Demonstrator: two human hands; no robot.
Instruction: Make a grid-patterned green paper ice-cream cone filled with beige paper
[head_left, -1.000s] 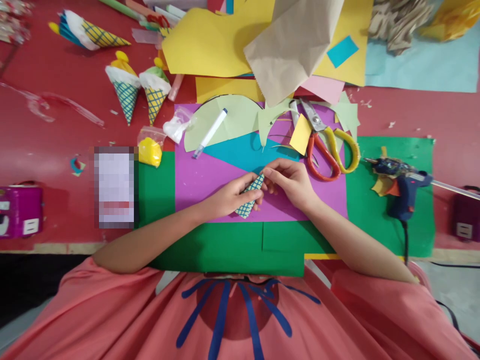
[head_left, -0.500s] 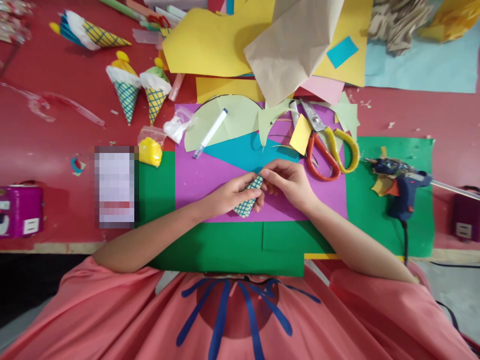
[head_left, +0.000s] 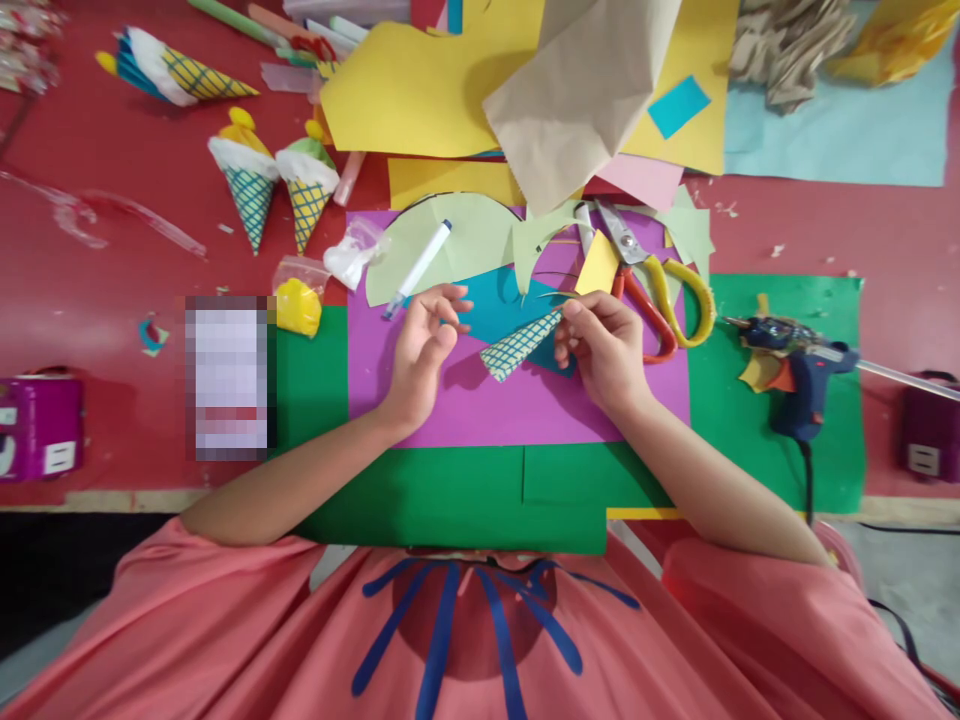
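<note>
One latticed cone (head_left: 521, 345) hangs above blue paper (head_left: 487, 300).
Right hand (head_left: 611, 350) grip pinches its tip; left hand (head_left: 416, 360) grip is spread. Probably light and easily crushed, best held gently near the tip.

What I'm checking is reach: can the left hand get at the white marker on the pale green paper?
Probably yes: the left hand looks empty, and the white marker lies close, uncovered.

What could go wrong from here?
The blue-latticed paper cone is pinched only by its narrow end in the right hand, so it might slip or crease. The scissors lie beside that hand and could be knocked. The open left hand might brush the nearby marker.
</note>
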